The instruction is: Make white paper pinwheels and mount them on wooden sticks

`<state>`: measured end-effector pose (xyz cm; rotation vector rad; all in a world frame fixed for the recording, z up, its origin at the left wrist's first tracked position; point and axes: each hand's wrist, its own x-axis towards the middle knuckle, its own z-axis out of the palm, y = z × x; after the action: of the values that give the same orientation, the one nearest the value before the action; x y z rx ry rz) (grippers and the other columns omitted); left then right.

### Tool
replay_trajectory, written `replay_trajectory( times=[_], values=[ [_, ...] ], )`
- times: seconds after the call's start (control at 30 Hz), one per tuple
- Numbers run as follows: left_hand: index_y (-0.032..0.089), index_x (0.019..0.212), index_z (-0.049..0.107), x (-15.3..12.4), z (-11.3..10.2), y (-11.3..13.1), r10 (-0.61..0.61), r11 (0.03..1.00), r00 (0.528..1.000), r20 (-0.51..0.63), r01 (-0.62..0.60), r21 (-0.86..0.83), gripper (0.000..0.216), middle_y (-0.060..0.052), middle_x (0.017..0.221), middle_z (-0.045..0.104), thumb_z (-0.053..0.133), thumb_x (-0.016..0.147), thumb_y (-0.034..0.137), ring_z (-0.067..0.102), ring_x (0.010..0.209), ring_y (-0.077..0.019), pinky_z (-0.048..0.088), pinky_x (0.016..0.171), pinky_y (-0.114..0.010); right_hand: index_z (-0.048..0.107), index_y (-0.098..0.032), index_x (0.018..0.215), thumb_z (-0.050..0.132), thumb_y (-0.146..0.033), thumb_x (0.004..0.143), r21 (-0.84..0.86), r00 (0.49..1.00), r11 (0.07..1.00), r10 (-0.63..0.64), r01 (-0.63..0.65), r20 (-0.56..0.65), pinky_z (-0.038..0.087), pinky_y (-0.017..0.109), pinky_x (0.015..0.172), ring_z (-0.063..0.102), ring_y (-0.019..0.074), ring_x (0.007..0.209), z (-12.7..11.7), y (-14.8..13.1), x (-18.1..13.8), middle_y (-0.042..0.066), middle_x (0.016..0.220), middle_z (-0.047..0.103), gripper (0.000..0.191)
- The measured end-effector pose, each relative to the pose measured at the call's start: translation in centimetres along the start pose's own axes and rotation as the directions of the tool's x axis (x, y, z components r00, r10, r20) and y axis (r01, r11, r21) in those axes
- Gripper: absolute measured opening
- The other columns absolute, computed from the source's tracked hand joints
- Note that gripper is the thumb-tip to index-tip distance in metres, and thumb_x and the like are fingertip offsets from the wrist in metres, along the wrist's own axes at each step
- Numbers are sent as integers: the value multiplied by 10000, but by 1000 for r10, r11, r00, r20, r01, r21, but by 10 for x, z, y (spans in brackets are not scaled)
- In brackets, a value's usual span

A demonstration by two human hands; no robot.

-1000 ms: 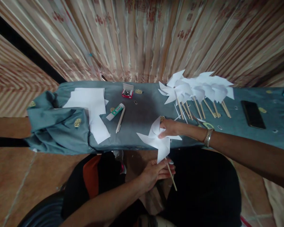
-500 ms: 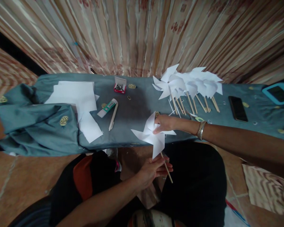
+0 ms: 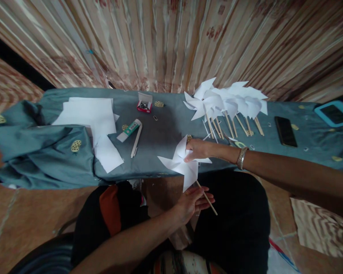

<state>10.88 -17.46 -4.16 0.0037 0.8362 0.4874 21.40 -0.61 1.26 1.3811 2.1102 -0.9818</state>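
Note:
A white paper pinwheel (image 3: 190, 174) on a thin wooden stick (image 3: 210, 203) hangs at the front edge of the cloth-covered table. My right hand (image 3: 197, 149), with a silver bracelet at the wrist, pinches the pinwheel at its centre; the fingertips behind the paper are hidden. Below the table edge, my left hand (image 3: 190, 201) has the stick between its thumb and fingers, palm partly up. The stick slants down to the right past the fingers.
Several finished pinwheels (image 3: 231, 101) lie at the back, with scissors (image 3: 238, 144) and paper strips in front. To the left are white paper sheets (image 3: 88, 114), a red box of pins (image 3: 144, 105), a glue box (image 3: 129, 130) and a pen (image 3: 136, 140). A phone (image 3: 286, 131) and blue-framed device (image 3: 335, 113) lie right.
My left hand has moved slightly right, swinging the stick's lower end right and up. My right hand keeps its grip at the pinwheel's centre.

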Motion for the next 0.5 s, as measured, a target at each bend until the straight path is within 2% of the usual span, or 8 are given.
replay_trajectory(
  times=[0.3,0.5],
  values=[
    [95,890,657,5,6,-1,-2,1000,1000,10,2,-15,164,-77,780,733,509,928,156,716,763,-171,507,821,-322,750,-132,880,697,-331,733,7,1000,1000,-10,10,-28,407,234,597,649,187,768,2,1,0,55,806,717,253],
    [98,866,660,6,8,0,-3,1000,1000,8,3,-20,166,-80,776,731,513,920,155,713,758,-176,502,850,-346,750,-131,893,696,-333,737,-1,999,1000,-29,29,-22,410,238,633,638,189,787,1,1,1,57,828,715,261]
  ],
)
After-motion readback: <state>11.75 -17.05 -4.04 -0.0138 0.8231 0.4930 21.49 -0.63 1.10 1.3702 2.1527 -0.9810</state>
